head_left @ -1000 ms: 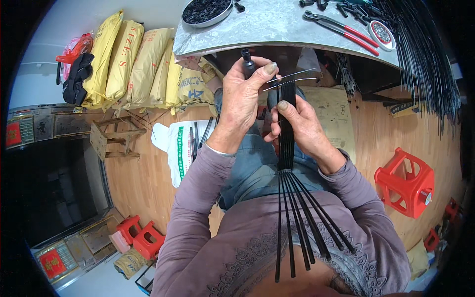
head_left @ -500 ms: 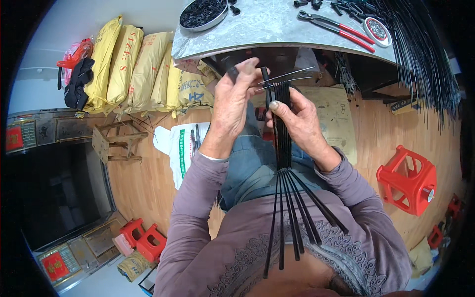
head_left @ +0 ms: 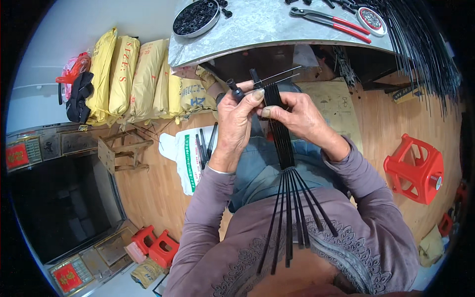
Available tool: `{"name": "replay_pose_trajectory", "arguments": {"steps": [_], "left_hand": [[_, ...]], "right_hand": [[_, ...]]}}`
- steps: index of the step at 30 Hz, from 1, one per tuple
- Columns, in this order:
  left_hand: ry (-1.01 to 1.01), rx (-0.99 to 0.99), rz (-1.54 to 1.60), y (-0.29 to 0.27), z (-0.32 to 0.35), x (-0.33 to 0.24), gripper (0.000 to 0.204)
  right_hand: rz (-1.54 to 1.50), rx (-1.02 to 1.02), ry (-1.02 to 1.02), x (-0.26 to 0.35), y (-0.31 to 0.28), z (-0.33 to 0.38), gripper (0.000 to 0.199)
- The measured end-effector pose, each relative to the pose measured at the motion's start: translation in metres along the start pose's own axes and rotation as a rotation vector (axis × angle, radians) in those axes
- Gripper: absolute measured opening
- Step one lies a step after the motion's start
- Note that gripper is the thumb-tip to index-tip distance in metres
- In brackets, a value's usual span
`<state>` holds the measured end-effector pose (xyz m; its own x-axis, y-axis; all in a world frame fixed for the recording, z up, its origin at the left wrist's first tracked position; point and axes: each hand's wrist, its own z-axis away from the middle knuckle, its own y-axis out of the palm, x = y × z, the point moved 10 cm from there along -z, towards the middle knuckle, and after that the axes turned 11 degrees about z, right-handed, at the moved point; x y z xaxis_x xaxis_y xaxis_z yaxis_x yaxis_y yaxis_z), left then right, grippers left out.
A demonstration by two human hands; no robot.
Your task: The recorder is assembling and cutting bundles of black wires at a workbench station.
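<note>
A bundle of thin black umbrella ribs (head_left: 282, 148) hangs upright in front of me, fanning out at the lower end over my chest. My right hand (head_left: 304, 121) is closed around its upper part, thumb across the front. My left hand (head_left: 235, 123) is closed on a small black tubular fitting (head_left: 236, 90) that sticks up past its thumb. The fingertips of both hands meet at the bundle's left side. Two thin metal wires (head_left: 283, 76) cross the top of the bundle, pointing right. Beside them stands a short black tube end (head_left: 254, 74).
On the grey marbled table (head_left: 247, 37) lie a round tin of black parts (head_left: 196, 19), red-handled pincers (head_left: 336, 24), a small dish of metal bits (head_left: 371, 21) and long black rods (head_left: 420, 49). Yellow sacks (head_left: 121, 74) line the wall; a red stool (head_left: 414, 168) stands right.
My left hand has come down and turned, its fingertips now at the bundle, with the black fitting plainly visible. The bundle's top has tilted left. The whole view has shifted slightly.
</note>
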<state>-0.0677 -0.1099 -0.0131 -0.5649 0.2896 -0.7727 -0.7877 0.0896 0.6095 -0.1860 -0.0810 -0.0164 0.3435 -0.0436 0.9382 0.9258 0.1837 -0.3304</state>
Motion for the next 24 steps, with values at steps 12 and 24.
{"name": "replay_pose_trajectory", "arguments": {"steps": [12,24], "left_hand": [[-0.053,0.062,0.112,-0.002,-0.001,0.008,0.024],[-0.034,0.103,0.148,0.000,0.008,0.003,0.019]], "right_hand": [[-0.634,0.218,0.187,-0.028,0.034,-0.005,0.030],[-0.710,0.418,0.219,-0.036,0.053,0.000,0.036]]}}
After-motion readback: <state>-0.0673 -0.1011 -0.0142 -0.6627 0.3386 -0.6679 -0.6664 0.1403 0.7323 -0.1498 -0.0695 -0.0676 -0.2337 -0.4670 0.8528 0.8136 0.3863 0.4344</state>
